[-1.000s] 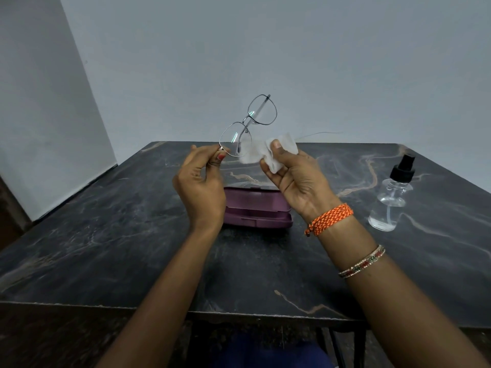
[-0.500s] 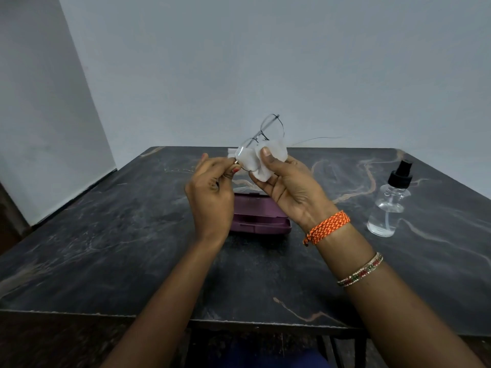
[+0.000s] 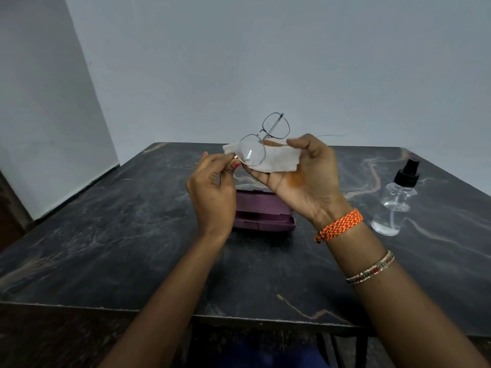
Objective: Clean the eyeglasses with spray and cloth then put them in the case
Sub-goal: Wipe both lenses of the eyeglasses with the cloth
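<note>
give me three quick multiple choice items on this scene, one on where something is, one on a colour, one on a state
1. Where does the spray bottle stand?
A. on the table, right of the case
B. inside the case
C. in the left hand

2. What colour is the case?
A. yellow
B. purple
C. white

3. How is the cloth held?
A. folded on the table
B. stuffed in the bottle
C. spread on the open right hand, behind a lens of the glasses

Answers:
1 A, the bottle stands upright on the table, untouched.
2 B, its shell is purple, below the hands.
3 C, the cloth lies on the fingers while the left hand pinches the frame.
</note>
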